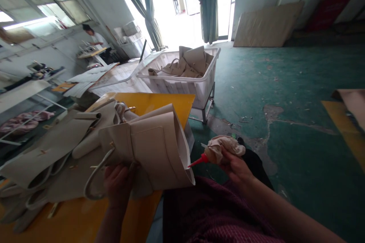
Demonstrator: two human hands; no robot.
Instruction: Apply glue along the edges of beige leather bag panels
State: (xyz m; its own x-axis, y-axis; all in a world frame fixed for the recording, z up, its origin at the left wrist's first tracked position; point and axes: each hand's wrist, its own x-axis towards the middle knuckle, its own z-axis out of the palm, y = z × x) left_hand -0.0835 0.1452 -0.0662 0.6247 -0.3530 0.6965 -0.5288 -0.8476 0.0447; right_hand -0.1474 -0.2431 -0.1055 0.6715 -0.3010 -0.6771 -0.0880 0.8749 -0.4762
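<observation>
One beige bag lies on its side on the counter, rim overhanging the edge; the left hand grips it at the bag's 8 o'clock, the right hand pinches a cloth-wrapped bottle, nozzle at the rim around 3 o'clock, contact unclear; light, even pressure probably suits this thin edge, and open floor spreads toward 2 o'clock

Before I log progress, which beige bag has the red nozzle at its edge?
The rightmost beige bag on the yellow table, held by the left hand; the other bags lie farther left.
</observation>
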